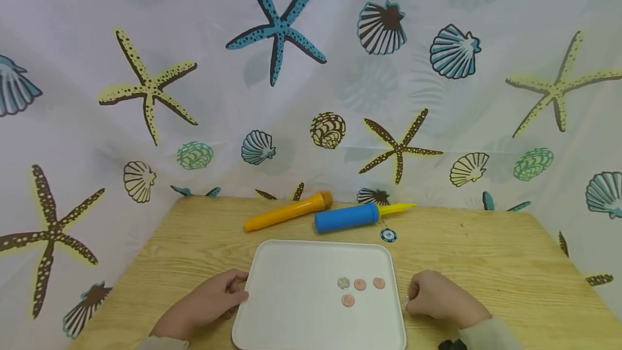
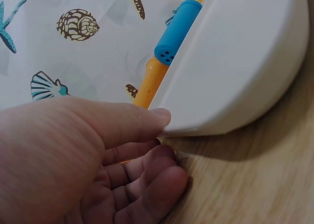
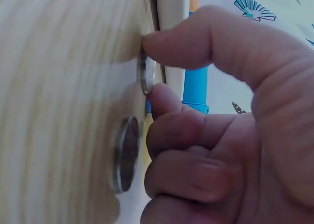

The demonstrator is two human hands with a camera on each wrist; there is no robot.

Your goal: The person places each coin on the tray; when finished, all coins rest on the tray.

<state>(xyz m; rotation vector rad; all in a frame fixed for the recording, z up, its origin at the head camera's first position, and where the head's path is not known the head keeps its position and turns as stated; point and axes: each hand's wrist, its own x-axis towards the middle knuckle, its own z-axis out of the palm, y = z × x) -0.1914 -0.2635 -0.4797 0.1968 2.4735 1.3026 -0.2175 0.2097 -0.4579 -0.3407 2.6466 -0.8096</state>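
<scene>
My left hand point(image 1: 214, 298) holds the left edge of a white tray point(image 1: 291, 317). In the left wrist view its thumb point(image 2: 159, 117) rests at the tray's rim and the other fingers curl below. Just beyond the tray's right edge, my right hand point(image 1: 434, 296) pinches a silvery coin point(image 3: 146, 74) between thumb and index finger, low over the table. A second coin point(image 3: 127, 154) lies under the curled fingers, visible in the right wrist view. On the tray are a silvery coin point(image 1: 343, 283) and three copper-coloured coins point(image 1: 359, 284).
Behind the tray, an orange toy microphone-shaped stick point(image 1: 286, 213) and a blue pump with a yellow nozzle point(image 1: 347, 217) lie on the wooden table point(image 1: 486, 253). A blue-and-white poker chip point(image 1: 388, 235) lies near the nozzle. A curtain point(image 1: 316, 96) with starfish and shells hangs behind.
</scene>
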